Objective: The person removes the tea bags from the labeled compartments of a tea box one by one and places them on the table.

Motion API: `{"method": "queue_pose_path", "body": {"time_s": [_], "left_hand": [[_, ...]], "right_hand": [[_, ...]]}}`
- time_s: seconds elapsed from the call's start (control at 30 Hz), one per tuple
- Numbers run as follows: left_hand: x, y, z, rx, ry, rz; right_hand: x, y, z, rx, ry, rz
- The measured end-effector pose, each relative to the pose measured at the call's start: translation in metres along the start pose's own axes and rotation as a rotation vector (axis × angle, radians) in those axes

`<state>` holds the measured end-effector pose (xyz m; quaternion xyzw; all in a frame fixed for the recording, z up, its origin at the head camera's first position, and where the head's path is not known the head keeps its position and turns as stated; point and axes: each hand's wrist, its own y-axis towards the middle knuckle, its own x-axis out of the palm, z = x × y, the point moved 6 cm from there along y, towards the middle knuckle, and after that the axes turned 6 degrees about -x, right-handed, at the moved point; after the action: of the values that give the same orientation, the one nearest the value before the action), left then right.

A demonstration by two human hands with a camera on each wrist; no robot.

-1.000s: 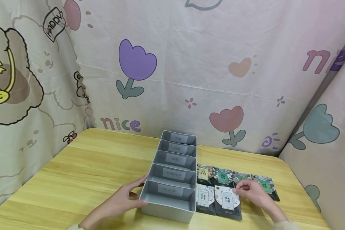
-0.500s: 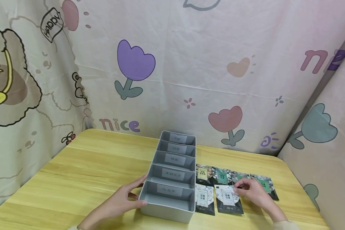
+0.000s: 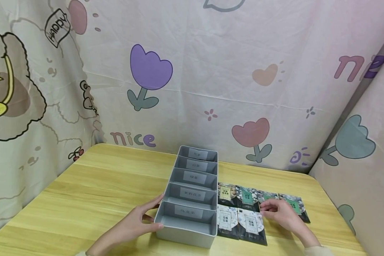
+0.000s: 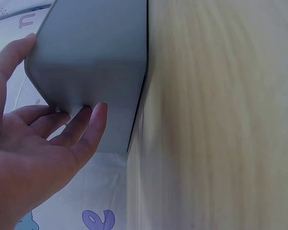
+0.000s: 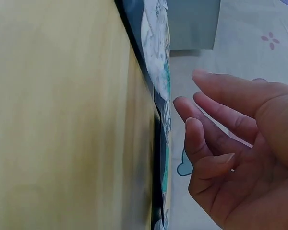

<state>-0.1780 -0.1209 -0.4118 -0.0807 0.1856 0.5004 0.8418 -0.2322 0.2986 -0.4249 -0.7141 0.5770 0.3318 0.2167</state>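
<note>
A long grey divided box (image 3: 185,237) stands on the table, a paper label in each compartment. My left hand (image 3: 136,222) touches its near left corner, fingertips against the side wall and thumb by the front rim. Beside the box lie two white-patterned tea sachets, a left one (image 3: 227,223) and a right one (image 3: 252,227), edge to edge. My right hand (image 3: 281,214) is just right of the right sachet's upper corner. In the right wrist view its thumb and fingers (image 5: 209,84) are spread apart with nothing between them.
Behind the white sachets runs a row with a yellow-labelled sachet (image 3: 225,193) and several green-labelled sachets (image 3: 248,197), the last partly behind my right hand. A printed curtain (image 3: 192,89) hangs at the table's back edge. The wooden table (image 3: 115,181) extends left of the box.
The right white sachet, pinched at its corner before, has shifted left and down against its neighbour. My right fingers have let go of it. My left hand has stayed at the box.
</note>
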Motion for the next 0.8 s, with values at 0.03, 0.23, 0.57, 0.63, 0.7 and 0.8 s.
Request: {"method": "queue_pose_path", "body": {"time_s": [0.03,0.23,0.57,0.63,0.7,0.8], "left_hand": [[0.000,0.000,0.000,0.001,0.001,0.000],[-0.001,-0.002,0.000,-0.008,0.000,0.003],[-0.002,-0.004,-0.001,-0.009,0.007,0.010],[-0.001,-0.002,-0.001,-0.010,0.006,0.002],[0.000,-0.001,-0.001,-0.008,0.012,-0.002],[0.000,-0.001,-0.001,-0.015,0.013,-0.007]], "right_hand": [[0.000,0.000,0.000,-0.010,-0.004,-0.003],[0.000,0.001,-0.001,-0.026,0.000,-0.010],[0.000,0.005,-0.006,0.019,-0.046,0.042],[0.000,0.005,-0.007,0.034,-0.049,0.055],[0.000,0.005,-0.009,0.049,-0.058,0.065],[0.003,0.007,-0.016,0.051,-0.099,0.073]]}}
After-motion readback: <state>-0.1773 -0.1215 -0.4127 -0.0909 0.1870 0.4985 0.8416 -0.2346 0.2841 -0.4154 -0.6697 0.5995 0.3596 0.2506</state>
